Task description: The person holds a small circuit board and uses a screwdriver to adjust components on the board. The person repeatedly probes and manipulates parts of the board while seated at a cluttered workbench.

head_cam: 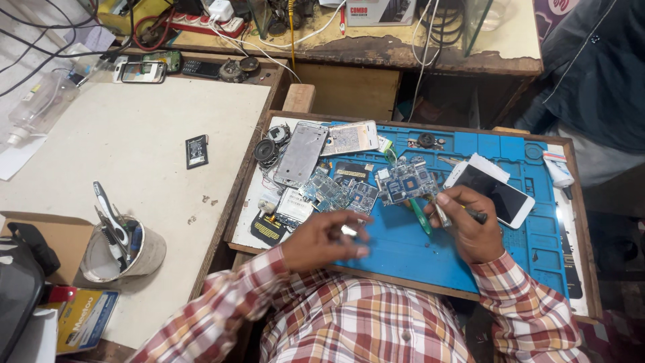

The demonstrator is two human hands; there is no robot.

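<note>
My left hand (322,240) hovers over the near edge of a blue work mat (470,262), its fingers pinched on a small shiny part. My right hand (470,225) grips a thin metal tool (441,214), whose tip touches a blue circuit board (405,180) lying on the mat. A green-handled screwdriver (418,214) lies beside that board. More circuit boards (339,191) are scattered left of it. A white phone (496,191) with a dark screen rests just right of my right hand.
A silver phone frame (301,153), a pale back panel (351,138) and round speakers (267,150) lie at the tray's far left. On the white table: a black battery (196,150), a cup of tools (127,250). Another person's dark sleeve (591,67) is at top right.
</note>
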